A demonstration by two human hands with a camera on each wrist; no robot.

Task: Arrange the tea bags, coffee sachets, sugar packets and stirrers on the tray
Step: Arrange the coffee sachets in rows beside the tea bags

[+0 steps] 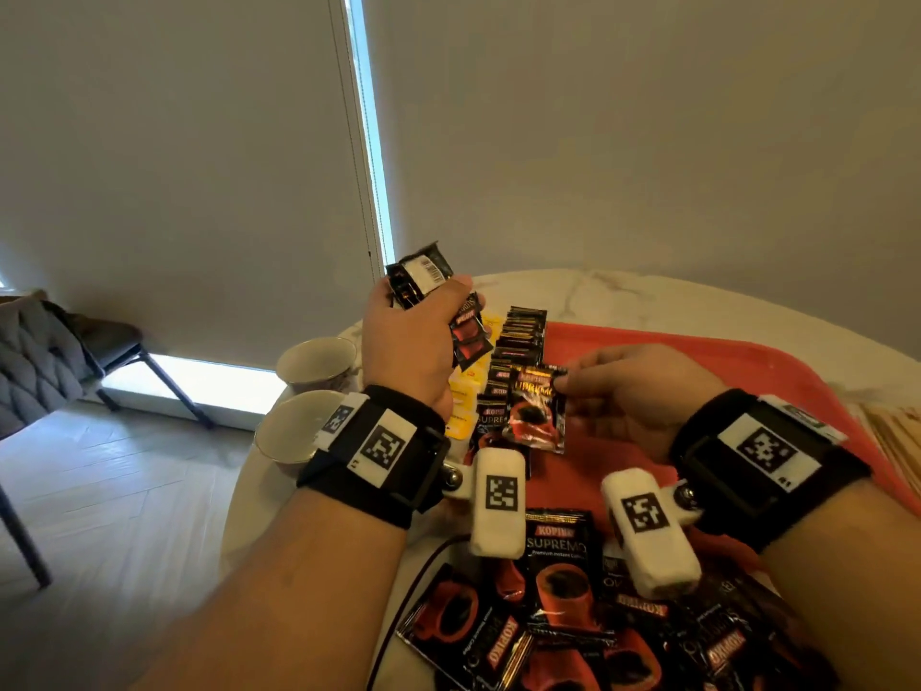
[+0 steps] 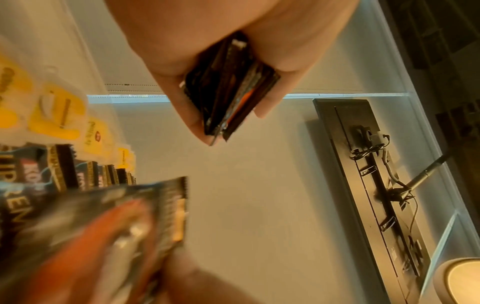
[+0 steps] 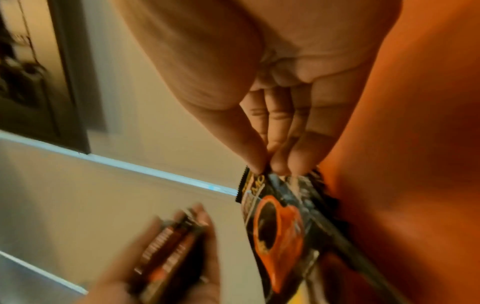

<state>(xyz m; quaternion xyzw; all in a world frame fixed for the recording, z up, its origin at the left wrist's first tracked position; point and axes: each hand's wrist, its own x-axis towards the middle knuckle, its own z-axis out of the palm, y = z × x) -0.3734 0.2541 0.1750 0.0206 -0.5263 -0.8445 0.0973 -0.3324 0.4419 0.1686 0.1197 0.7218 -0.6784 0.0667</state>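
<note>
A red plastic tray (image 1: 697,361) lies flat on the table. Along its left side a row of black-and-red coffee sachets (image 1: 518,341) stands overlapped like tiles, with yellow tea bags (image 1: 461,391) in a line just beside them. One black sachet printed with a red cup (image 1: 536,411) is held above the row; a small stack of black sachets (image 1: 423,281) is held higher up. More sachets lie in a loose heap (image 1: 573,625) at the near edge

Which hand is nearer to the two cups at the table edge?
The left. The left hand, gripping a stack of coffee sachets, is just beside the cups. The right hand, pinching one sachet, is over the red tray, farther away.
</note>
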